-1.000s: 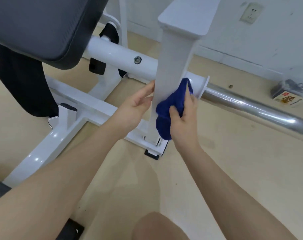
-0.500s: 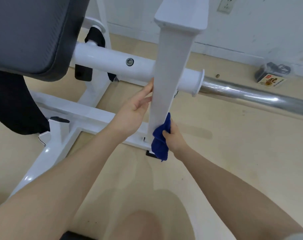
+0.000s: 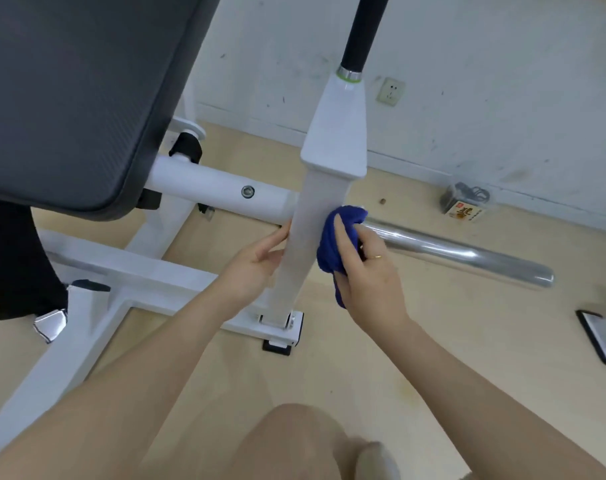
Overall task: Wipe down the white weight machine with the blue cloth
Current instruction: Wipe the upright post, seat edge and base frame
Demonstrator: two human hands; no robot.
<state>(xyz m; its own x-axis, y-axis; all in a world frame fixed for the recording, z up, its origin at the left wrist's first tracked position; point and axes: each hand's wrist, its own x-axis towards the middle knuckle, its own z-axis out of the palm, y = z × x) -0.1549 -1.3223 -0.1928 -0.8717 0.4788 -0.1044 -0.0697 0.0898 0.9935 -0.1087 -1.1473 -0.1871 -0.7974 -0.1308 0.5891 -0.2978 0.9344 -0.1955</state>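
Home gym room, white weight machine (image 3: 222, 194), padded bench (image 3: 73, 98), chrome bar (image 3: 460, 252)

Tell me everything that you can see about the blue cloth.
The blue cloth is dark blue and looks soft like terry towel. It is bunched into a wad, with one end hanging down below the palm. The right hand grips it and presses it against the right side of the white upright post, in front of the chrome bar. Nothing else touches it.
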